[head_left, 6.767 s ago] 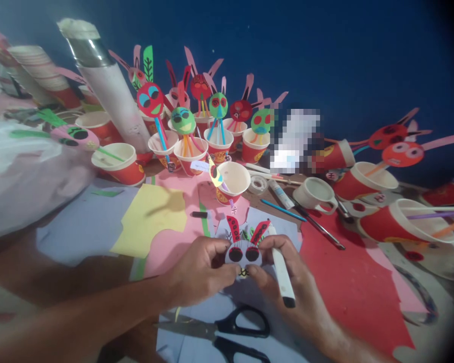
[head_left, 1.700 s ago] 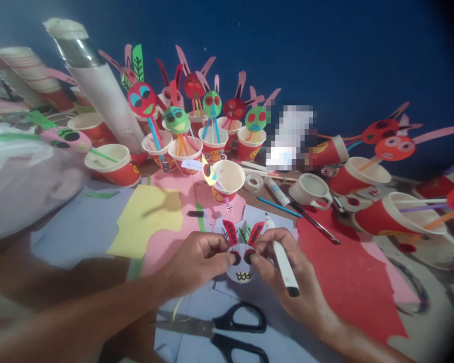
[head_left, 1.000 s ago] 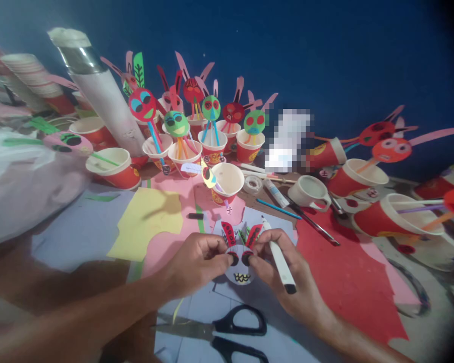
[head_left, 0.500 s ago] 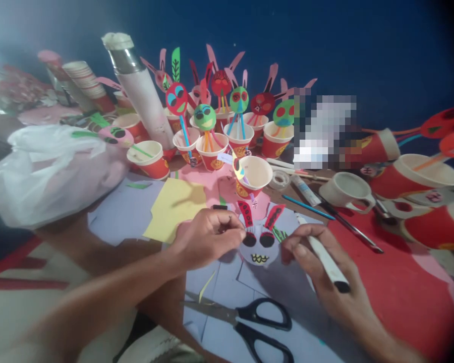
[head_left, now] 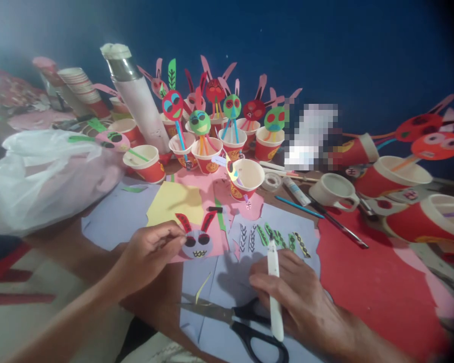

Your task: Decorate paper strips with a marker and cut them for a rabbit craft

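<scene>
Head view: left fingers (head_left: 170, 241) pinch a paper rabbit face (head_left: 199, 245), right fingers (head_left: 267, 285) clamp a white marker (head_left: 273, 259).

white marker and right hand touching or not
Touching: the head view shows the right hand gripping the white marker, with its fingers curled around the barrel.
</scene>
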### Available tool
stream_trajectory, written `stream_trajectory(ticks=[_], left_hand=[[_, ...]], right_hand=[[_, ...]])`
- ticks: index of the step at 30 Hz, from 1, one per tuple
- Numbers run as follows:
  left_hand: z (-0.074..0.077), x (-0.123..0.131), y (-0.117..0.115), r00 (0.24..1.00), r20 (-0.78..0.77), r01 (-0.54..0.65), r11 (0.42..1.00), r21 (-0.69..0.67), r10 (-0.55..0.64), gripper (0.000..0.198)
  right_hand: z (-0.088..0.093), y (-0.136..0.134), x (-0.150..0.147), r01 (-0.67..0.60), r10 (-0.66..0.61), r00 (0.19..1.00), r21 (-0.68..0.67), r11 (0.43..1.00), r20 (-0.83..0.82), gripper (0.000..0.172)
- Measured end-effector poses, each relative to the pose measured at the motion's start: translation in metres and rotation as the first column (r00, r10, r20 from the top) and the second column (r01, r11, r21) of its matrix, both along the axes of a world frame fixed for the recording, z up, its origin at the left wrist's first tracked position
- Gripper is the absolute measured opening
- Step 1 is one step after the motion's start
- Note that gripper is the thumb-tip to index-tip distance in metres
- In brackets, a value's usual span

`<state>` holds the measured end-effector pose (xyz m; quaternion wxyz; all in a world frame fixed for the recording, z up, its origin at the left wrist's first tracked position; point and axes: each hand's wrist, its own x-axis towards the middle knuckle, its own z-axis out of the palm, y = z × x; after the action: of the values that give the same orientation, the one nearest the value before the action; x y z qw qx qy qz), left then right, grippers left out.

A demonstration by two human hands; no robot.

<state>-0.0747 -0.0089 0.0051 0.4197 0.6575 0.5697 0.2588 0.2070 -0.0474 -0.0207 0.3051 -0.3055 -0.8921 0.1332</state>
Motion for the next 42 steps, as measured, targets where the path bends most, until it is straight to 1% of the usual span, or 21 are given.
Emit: stream_trajectory(ticks=[3, 5, 9, 11, 14, 17, 19, 21, 24, 26, 28, 30, 32, 35, 38, 42], left_hand=[[-0.001, 0.009, 0.005, 0.999, -0.043, 0.029, 1.0, 0.005, -0.028, 0.02], [-0.003, 0.012, 0.009, 0.996, -0.086, 0.039, 0.999, 0.008, -0.038, 0.021], [-0.012, 0.011, 0.016, 0.982, -0.188, 0.037, 0.998, 0.051, -0.027, 0.022], [-0.016, 0.011, 0.017, 0.977, -0.212, 0.038, 0.997, 0.072, -0.022, 0.021], [-0.019, 0.009, 0.016, 0.967, -0.254, 0.023, 0.996, 0.085, -0.001, 0.021], [-0.015, 0.004, 0.01, 0.958, -0.287, 0.015, 0.992, 0.128, 0.022, 0.021], [-0.011, -0.001, 0.001, 0.96, -0.281, 0.045, 0.981, 0.187, 0.01, 0.02], [-0.007, -0.005, -0.011, 0.963, -0.264, 0.113, 0.971, 0.209, -0.056, 0.016], [-0.007, -0.004, -0.031, 0.952, -0.242, 0.229, 0.961, 0.155, -0.188, 0.015], [-0.009, 0.001, -0.041, 0.935, -0.271, 0.276, 0.951, 0.141, -0.231, 0.013], [-0.012, 0.008, -0.047, 0.91, -0.341, 0.304, 0.938, 0.165, -0.235, 0.011], [-0.013, 0.016, -0.048, 0.875, -0.419, 0.337, 0.926, 0.169, -0.242, 0.01], [-0.013, 0.023, -0.046, 0.838, -0.486, 0.357, 0.923, 0.142, -0.25, 0.011], [-0.012, 0.033, -0.042, 0.795, -0.564, 0.349, 0.93, 0.119, -0.226, 0.011], [-0.013, 0.039, -0.04, 0.779, -0.592, 0.345, 0.929, 0.134, -0.204, 0.008], [-0.015, 0.042, -0.039, 0.77, -0.6, 0.376, 0.914, 0.151, -0.217, 0.01]], right_hand=[[0.001, -0.003, -0.005, -0.074, 0.07, 0.995, 0.056, 0.996, 0.066, 0.024], [-0.001, -0.006, -0.008, -0.095, 0.088, 0.992, 0.079, 0.992, 0.085, 0.021], [-0.007, -0.009, -0.009, -0.093, 0.084, 0.99, 0.077, 0.993, 0.117, 0.021], [-0.01, -0.009, -0.009, -0.086, 0.074, 0.987, 0.079, 0.993, 0.14, 0.022], [-0.013, -0.009, -0.009, -0.099, 0.085, 0.983, 0.08, 0.992, 0.165, 0.021], [-0.015, -0.009, -0.008, -0.107, 0.089, 0.98, 0.094, 0.99, 0.178, 0.02], [-0.015, -0.01, -0.008, -0.104, 0.085, 0.981, 0.101, 0.989, 0.176, 0.018], [-0.014, -0.012, -0.008, -0.111, 0.093, 0.981, 0.096, 0.989, 0.168, 0.017], [-0.012, -0.014, -0.01, -0.137, 0.123, 0.98, 0.082, 0.987, 0.158, 0.015], [-0.012, -0.015, -0.013, -0.15, 0.137, 0.978, 0.075, 0.986, 0.156, 0.014], [-0.012, -0.016, -0.015, -0.154, 0.141, 0.977, 0.074, 0.985, 0.158, 0.013], [-0.013, -0.017, -0.017, -0.159, 0.145, 0.976, 0.073, 0.985, 0.164, 0.012], [-0.014, -0.018, -0.018, -0.162, 0.148, 0.974, 0.069, 0.984, 0.171, 0.012], [-0.014, -0.018, -0.018, -0.163, 0.152, 0.973, 0.053, 0.985, 0.173, 0.011], [-0.014, -0.018, -0.019, -0.161, 0.153, 0.974, 0.031, 0.987, 0.164, 0.011], [-0.012, -0.018, -0.019, -0.155, 0.15, 0.975, 0.019, 0.988, 0.166, 0.009]])
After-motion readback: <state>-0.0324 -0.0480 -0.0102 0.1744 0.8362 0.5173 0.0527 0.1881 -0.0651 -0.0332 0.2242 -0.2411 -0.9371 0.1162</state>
